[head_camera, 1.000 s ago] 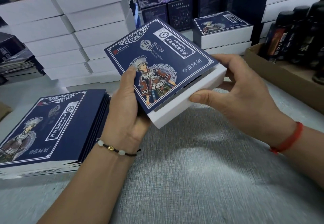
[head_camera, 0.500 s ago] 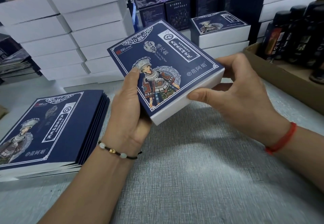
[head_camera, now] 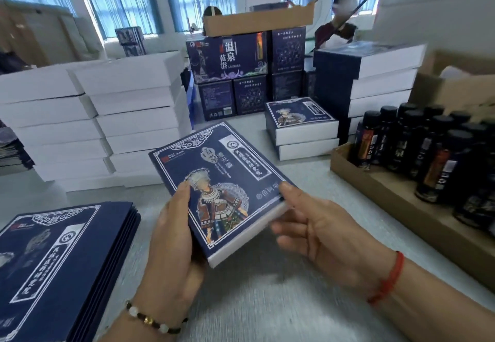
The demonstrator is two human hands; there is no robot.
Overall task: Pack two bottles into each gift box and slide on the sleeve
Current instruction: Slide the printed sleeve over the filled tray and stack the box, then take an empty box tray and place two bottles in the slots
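Gift box (head_camera: pixel 247 237) with navy sleeve (head_camera: pixel 227 181) fully on; white box edge shows only along the near-right side. I hold it above the grey table (head_camera: pixel 267 301), tilted, between both hands.

Sleeve print: white ornamental border, figure in silver headdress and embroidered dress, a red seal at the upper left corner, a white-framed vertical label with Chinese characters. Characters too blurred to read.

My left hand (head_camera: pixel 171 237) grips the left edge, thumb lying on the printed face beside the figure, fingers hidden under the box. Beaded bracelet on that wrist. My right hand (head_camera: pixel 321 237) holds the right edge, thumb tip on the sleeve's corner, fingers curled along the white side. Red cord on that wrist.

Left of me: stack of flat sleeves (head_camera: pixel 61 258), same print. Behind: piles of white boxes (head_camera: pixel 107 116). Centre back: finished sleeved boxes (head_camera: pixel 302 127) stacked two high, and dark cartons (head_camera: pixel 227 57), one reading 温泉苗浴. Right: cardboard tray (head_camera: pixel 401 213) of dark bottles (head_camera: pixel 428 154) with black caps, labels unreadable.
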